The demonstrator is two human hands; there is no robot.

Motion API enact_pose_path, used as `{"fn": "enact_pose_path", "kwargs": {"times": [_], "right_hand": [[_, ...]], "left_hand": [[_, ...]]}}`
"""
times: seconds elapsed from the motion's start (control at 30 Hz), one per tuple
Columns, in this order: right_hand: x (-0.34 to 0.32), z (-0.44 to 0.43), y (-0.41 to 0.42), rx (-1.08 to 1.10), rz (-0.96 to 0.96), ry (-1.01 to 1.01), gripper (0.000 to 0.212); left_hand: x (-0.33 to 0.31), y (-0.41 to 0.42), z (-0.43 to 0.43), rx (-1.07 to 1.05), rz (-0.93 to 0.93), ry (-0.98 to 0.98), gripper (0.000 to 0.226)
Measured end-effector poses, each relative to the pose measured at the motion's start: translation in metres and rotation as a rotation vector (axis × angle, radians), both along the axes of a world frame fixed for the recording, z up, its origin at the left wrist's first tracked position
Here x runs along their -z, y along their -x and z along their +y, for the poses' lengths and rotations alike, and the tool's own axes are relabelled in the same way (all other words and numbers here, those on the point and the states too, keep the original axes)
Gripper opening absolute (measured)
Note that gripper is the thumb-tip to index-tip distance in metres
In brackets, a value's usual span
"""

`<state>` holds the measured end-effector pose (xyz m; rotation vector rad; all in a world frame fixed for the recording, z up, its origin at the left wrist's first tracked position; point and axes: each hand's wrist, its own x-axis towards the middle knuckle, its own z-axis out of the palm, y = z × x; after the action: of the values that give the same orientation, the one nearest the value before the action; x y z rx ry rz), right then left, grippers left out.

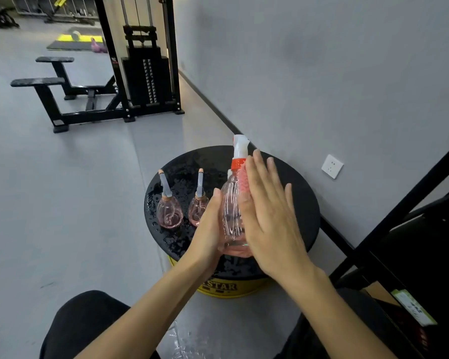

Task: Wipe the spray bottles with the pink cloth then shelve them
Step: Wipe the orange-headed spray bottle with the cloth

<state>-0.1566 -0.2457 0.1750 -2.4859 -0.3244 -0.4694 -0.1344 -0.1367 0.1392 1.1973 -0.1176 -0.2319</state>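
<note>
A clear pinkish spray bottle (231, 213) with a white trigger head and orange collar stands upright over the black round stool top (301, 203). My left hand (210, 226) grips its left side and base. My right hand (267, 211) lies flat against its right side, fingers straight, pressing the pink cloth (243, 181) on the bottle's shoulder; only a strip of cloth shows. Two smaller pink bottles with long nozzles stand to the left: one (169, 211) farther left, the other (198, 207) partly behind my left hand.
The stool top is wet with droplets and sits on a yellow base (226, 290). A black shelf frame (399, 229) rises at the right. A grey wall with a socket (332, 166) is behind. A weight machine (145, 71) stands far left. Water lies on the floor (178, 338).
</note>
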Motion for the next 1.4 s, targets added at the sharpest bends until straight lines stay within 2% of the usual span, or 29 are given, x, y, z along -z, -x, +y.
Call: {"fn": "enact_pose_path", "kwargs": {"times": [0.27,0.47,0.6,0.8,1.07,1.4], "right_hand": [[0.028,0.007,0.044,-0.076,0.019,-0.037,0.06],[0.007,-0.004,0.009,-0.006,0.023,-0.079,0.063],[0.003,0.0,0.007,-0.028,-0.012,-0.04,0.062],[0.026,0.011,0.047,-0.064,-0.056,0.047,0.06],[-0.006,0.003,0.009,0.028,-0.047,0.097,0.068],[0.023,0.013,0.043,-0.086,-0.098,0.168,0.056]], "left_hand": [[0.002,-0.004,0.009,-0.047,0.045,-0.01,0.052],[0.0,0.002,-0.003,-0.015,0.022,0.001,0.052],[-0.001,0.002,-0.001,-0.019,0.032,0.02,0.049],[-0.003,-0.002,0.007,-0.044,0.037,0.02,0.061],[-0.002,0.01,-0.004,0.021,0.01,-0.01,0.051],[-0.002,0.005,0.006,-0.002,0.096,0.068,0.058]]}}
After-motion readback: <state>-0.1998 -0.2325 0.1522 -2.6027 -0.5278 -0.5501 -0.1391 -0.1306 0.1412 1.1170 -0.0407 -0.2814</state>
